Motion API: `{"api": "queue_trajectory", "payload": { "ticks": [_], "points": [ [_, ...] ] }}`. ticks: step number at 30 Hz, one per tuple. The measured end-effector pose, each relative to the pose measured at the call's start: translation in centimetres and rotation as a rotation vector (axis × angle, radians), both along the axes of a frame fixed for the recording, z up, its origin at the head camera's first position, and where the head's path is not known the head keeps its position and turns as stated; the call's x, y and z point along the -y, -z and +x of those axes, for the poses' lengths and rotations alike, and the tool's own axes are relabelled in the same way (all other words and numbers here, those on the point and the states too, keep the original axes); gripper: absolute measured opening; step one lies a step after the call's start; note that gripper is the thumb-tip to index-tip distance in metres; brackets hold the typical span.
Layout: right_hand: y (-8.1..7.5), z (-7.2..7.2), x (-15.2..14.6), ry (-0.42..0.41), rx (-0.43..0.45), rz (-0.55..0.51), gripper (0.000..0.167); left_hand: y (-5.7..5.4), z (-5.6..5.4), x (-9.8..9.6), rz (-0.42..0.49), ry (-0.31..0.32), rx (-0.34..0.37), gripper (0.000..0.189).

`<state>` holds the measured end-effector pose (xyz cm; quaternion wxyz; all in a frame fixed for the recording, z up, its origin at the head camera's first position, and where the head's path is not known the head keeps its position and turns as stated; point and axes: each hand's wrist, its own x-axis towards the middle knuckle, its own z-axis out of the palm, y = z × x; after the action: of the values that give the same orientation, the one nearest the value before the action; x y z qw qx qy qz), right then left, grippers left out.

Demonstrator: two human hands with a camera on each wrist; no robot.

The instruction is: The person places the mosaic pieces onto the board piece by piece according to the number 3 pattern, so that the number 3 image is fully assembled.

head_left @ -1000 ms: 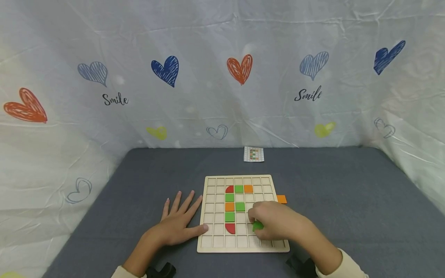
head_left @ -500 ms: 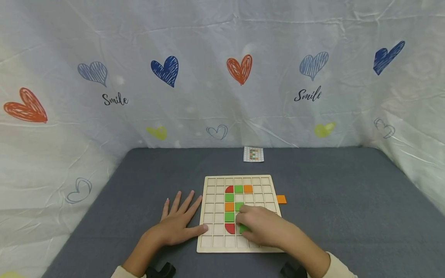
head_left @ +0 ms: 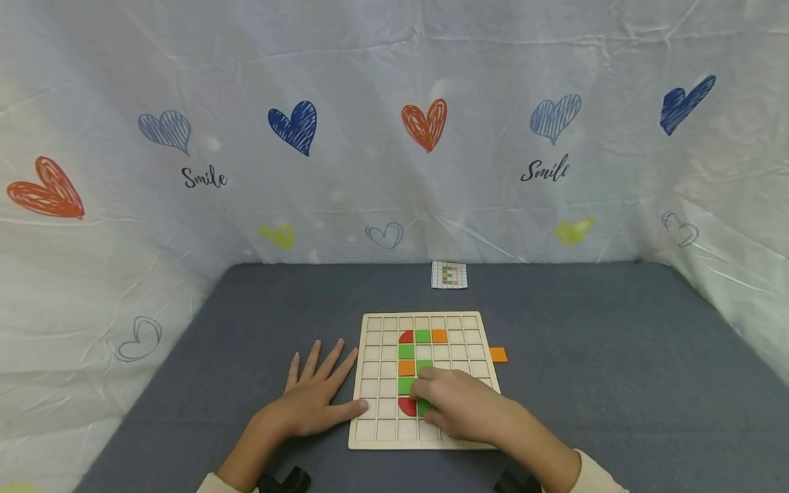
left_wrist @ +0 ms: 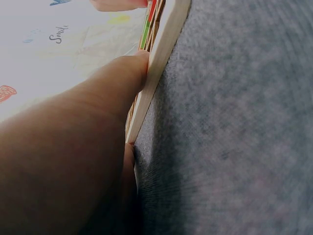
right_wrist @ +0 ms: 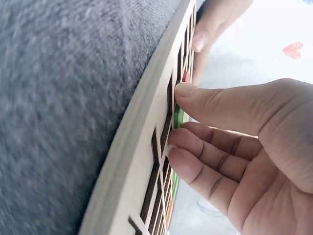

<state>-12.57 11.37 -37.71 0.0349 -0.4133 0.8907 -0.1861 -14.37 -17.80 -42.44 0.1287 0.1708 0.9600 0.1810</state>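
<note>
A light wooden grid board [head_left: 376, 430] lies on the grey table. My left hand [head_left: 311, 405] rests flat with fingers spread beside it, thumb on its left edge. With thumb and fingers, my right hand [head_left: 462, 404] pinches a green square tile [right_wrist: 179, 116] at the cell right of the lower red quarter-round tile [head_left: 407, 407]. My fingers partly hide this tile, so whether it lies fully down in the cell is unclear. Above that red tile run a green tile [head_left: 406, 386], an orange tile [head_left: 406, 368] and another green tile [head_left: 406, 352].
A small printed pattern card [head_left: 449, 274] lies behind the board. One loose orange tile [head_left: 498, 355] is at the board's right edge. Across the board's upper part sit a red quarter-round [head_left: 406, 337], a green tile [head_left: 422, 336] and an orange tile [head_left: 440, 336]. A white curtain [head_left: 345, 185] hangs behind.
My right hand has moved left across the board with the green tile, from the right-hand cells to beside the lower red tile. My left hand has stayed in place.
</note>
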Motion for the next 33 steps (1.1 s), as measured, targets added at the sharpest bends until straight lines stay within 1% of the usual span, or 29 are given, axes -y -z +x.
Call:
{"api": "queue_trajectory", "payload": {
  "ticks": [5,7,9,11,14,17,19,20,23,26,33],
  "points": [
    [-0.5,-0.4,-0.5,-0.018,0.071,-0.045,0.021,-0.1,0.1,-0.1,0.002,0.000,-0.003,0.097],
    [-0.9,-0.7,-1.1,-0.013,0.073,-0.060,0.023,-0.2,0.1,-0.1,0.002,0.002,-0.002,0.097],
    [-1.3,-1.0,-1.8,0.000,0.035,-0.058,0.023,-0.3,0.1,-0.1,0.002,0.002,0.005,0.097],
    [-1.8,-1.3,-2.8,0.043,-0.007,-0.039,0.023,-0.4,0.1,-0.2,0.006,0.004,0.014,0.096],
    [-2.3,-1.9,-4.5,0.137,-0.074,0.007,0.024,-0.6,0.2,-0.2,0.016,0.006,0.021,0.095],
    [-2.6,-2.3,-6.1,0.246,-0.066,0.073,0.028,-0.7,0.3,-0.3,0.014,0.005,0.020,0.096],
    [-2.6,-2.5,-7.0,0.295,-0.041,0.122,0.027,-0.8,0.3,-0.3,-0.002,0.003,0.022,0.096],
    [-2.5,-2.6,-7.3,0.310,-0.027,0.138,0.026,-0.8,0.3,-0.3,0.008,0.005,0.017,0.096],
    [-2.0,-3.0,-8.0,0.322,-0.020,0.162,0.029,-1.0,0.3,-0.2,0.021,0.007,0.015,0.095],
    [-1.4,-3.4,-8.2,0.324,-0.040,0.141,0.030,-1.0,0.3,-0.2,0.032,0.007,0.014,0.095],
    [-0.7,-3.9,-8.5,0.317,-0.061,0.090,0.034,-0.1,0.0,-0.1,-0.009,0.000,0.007,0.097]
  ]
}}
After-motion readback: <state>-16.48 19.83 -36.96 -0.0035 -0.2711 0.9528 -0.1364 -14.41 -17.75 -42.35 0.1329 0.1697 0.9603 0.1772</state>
